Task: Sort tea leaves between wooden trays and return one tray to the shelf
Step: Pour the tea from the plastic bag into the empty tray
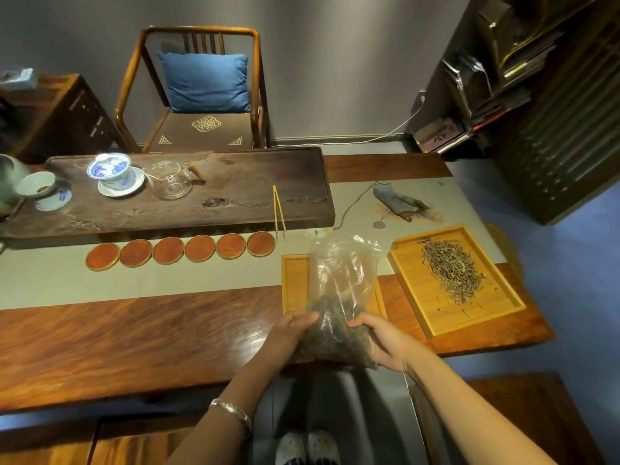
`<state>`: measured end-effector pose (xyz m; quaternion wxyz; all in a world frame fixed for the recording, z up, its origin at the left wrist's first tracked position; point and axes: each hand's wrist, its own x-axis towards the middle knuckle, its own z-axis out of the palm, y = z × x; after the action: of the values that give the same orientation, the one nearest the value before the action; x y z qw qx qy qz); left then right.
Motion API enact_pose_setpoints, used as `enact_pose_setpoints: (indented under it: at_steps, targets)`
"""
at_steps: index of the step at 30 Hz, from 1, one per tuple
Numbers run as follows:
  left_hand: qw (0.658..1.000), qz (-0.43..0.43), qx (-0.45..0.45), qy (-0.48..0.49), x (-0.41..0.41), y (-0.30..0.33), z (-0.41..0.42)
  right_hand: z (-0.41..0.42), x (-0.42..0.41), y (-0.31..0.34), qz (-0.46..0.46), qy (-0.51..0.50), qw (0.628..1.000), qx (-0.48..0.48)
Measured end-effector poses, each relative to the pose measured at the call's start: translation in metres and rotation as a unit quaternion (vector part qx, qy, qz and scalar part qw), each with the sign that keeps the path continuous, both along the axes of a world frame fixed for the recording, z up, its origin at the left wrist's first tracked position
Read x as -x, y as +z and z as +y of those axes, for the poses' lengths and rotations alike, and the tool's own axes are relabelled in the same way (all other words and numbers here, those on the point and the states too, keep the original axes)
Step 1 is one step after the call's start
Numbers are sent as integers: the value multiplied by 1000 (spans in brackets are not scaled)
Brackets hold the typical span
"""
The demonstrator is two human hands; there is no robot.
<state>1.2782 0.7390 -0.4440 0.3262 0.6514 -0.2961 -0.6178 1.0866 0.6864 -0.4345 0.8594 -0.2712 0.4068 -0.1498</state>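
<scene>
Head view, person seated at a long reddish-brown wooden table [134,333]. Both hands hold a clear, crinkled plastic bag part-filled with dark tea leaves [339,297] at the near edge of the table, toward its right end. The left hand [288,333] presses its curled fingers against the bag's left side; the right hand [379,337] cups the right side and lower corner. Each hand is closed on the bag, the leaves massed in its lower part and its open, rumpled mouth pointing away from the person.

Under the bag lies a pale rectangular wooden tray [295,283], mostly hidden; whether it holds leaves cannot be told. Just beside it, at the right end of the table, a second pale wooden tray [416,297] sits skewed and carries a loose heap of thin grey-green tea leaves [449,266], with stray leaves scattered toward its near corner.

Risks, as judged from this arrangement: the bag is limp and its mouth unsecured, so a quick tilt could spill leaves past the hidden tray's rim onto the table. A hard squeeze could crush brittle leaves. The skewed right tray lies close to the table's right edge; a nudge from the right forearm could shift it or scatter its heap.
</scene>
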Motion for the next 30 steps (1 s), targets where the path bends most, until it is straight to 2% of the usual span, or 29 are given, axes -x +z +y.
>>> enact_pose_setpoints:
  at_steps: [4, 10, 19, 24, 30]
  targets:
    - [996, -79, 11, -41, 3, 0, 6, 1, 6, -4, 24, 16, 999, -26]
    - [992, -119, 24, 13, 11, -5, 16, 11, 12, -9, 158, 37, 986, 48]
    - [996, -54, -30, 63, 18, -9, 14, 13, 13, 3, 300, 51, 949, 78]
    - [994, 35, -46, 89, 16, -6, 3, 2, 12, 13, 304, 6, 951, 65]
    - [991, 56, -62, 102, 13, 6, -12, -9, 9, 26, 301, 9, 949, 93]
